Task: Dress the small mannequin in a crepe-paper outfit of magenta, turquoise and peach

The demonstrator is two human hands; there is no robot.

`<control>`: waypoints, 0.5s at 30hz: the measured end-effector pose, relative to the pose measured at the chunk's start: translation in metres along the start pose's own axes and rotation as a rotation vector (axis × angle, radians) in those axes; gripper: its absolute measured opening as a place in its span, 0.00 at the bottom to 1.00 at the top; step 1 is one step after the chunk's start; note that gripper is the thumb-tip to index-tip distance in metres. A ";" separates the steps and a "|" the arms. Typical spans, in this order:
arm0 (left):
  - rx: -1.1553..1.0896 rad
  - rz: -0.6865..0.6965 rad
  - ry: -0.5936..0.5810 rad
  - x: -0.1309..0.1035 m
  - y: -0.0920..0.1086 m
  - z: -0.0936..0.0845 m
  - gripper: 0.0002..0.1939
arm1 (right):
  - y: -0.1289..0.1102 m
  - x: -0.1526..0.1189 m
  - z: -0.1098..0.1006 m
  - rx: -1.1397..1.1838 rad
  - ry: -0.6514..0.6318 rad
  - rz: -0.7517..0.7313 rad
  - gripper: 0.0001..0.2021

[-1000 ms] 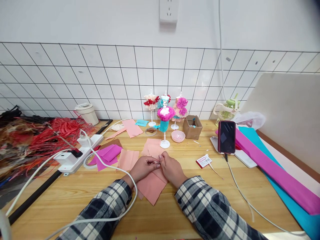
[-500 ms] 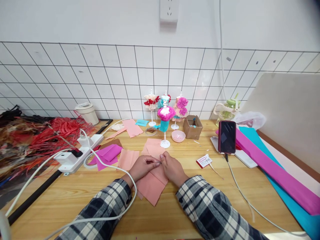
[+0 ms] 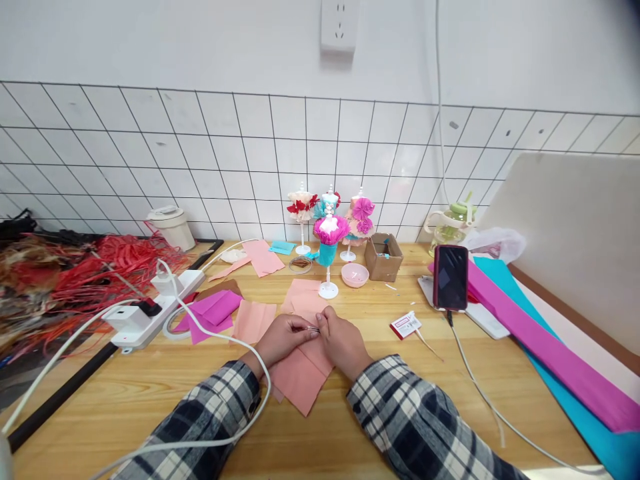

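Observation:
Both hands meet over a stack of salmon-pink crepe paper (image 3: pixel 303 383) at the middle of the table. Between the fingertips of my left hand (image 3: pixel 284 339) is a thin, silvery piece (image 3: pixel 313 329), too small to name. My right hand (image 3: pixel 345 340) is closed, with its thumb up, against the other end of that piece; its inner fingers are hidden. Just beyond the hands stands a small white dress form (image 3: pixel 328 253) with a magenta ruffle and turquoise paper around it. A lighter peach sheet (image 3: pixel 254 320) lies left of my left hand.
Behind are more decorated dress forms (image 3: pixel 360 220), a pink bowl (image 3: pixel 355 275) and a cardboard box (image 3: pixel 384 257). A power strip (image 3: pixel 145 330) and white cable (image 3: pixel 235 337) lie left, the cable crossing over my left forearm. At right are a phone (image 3: pixel 451 277) and magenta paper (image 3: pixel 540 340).
The view has shifted slightly. My hands stay together over the salmon-pink paper in nearly the same pose, with the thin silvery piece still between them.

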State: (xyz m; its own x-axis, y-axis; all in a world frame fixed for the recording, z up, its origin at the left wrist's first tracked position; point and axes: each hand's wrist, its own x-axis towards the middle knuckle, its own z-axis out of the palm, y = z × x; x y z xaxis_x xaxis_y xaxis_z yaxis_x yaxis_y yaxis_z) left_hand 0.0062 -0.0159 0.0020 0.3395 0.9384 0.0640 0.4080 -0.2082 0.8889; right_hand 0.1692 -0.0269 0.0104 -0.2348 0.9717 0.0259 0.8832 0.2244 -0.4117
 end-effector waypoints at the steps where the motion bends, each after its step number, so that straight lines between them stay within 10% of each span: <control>1: -0.003 0.000 0.000 0.000 0.000 0.000 0.09 | 0.000 0.000 0.000 0.001 0.005 -0.001 0.16; 15: -0.020 0.012 -0.058 0.000 -0.003 0.002 0.10 | 0.000 0.000 0.003 0.026 -0.034 0.001 0.16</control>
State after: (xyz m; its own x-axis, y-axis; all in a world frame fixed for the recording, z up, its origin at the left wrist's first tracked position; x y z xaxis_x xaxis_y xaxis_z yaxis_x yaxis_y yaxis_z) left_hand 0.0069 -0.0157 -0.0020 0.3931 0.9182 0.0490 0.3868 -0.2135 0.8971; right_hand 0.1677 -0.0274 0.0077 -0.2476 0.9688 -0.0054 0.8728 0.2206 -0.4353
